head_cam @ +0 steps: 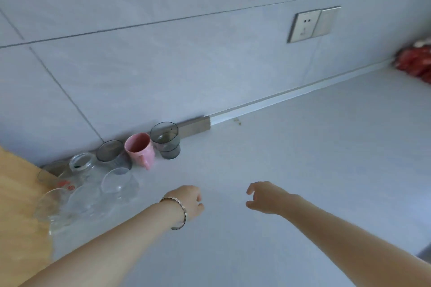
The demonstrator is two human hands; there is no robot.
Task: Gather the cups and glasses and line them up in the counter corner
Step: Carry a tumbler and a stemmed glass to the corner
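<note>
Along the wall in the left corner stand a smoky grey glass, a pink mug, a second grey glass and a clear jar. In front of them sit a clear round glass, another clear glass and a clear measuring jug with red print. My left hand, wearing a bracelet, hovers over the counter to the right of the clear glasses, fingers curled and holding nothing. My right hand hovers further right, fingers loosely apart and empty.
A wooden panel borders the corner on the left. The white counter stretches right to a red bundle by the wall. A wall socket sits above the backsplash strip.
</note>
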